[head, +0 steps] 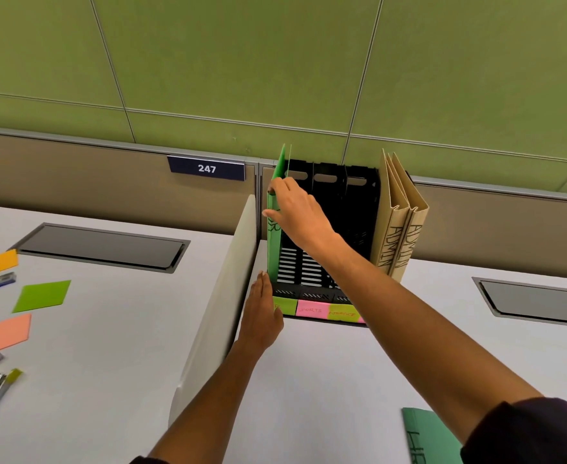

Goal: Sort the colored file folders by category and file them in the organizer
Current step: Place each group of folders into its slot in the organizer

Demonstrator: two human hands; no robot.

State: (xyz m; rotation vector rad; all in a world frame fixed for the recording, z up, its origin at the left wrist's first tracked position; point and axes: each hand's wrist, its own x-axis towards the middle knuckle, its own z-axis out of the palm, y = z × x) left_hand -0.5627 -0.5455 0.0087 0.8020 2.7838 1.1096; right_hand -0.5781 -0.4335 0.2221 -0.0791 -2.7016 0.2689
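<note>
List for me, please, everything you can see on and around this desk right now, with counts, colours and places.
green folder: 1, upright in the organizer's leftmost slot
organizer: 1, black, against the back panel
tan folders: 2, marked ADMIN, upright at the organizer's right end
sticky labels: green and pink, along the organizer's front edge
second green folder: 1, flat at the near right
divider: 1, white, left of the organizer
paper sheets: 3, orange, green, salmon, on the left desk
number plate: 1, dark blue, reads 247
left hand: flat against the organizer's left front corner
right hand: grips the upright green folder
</note>
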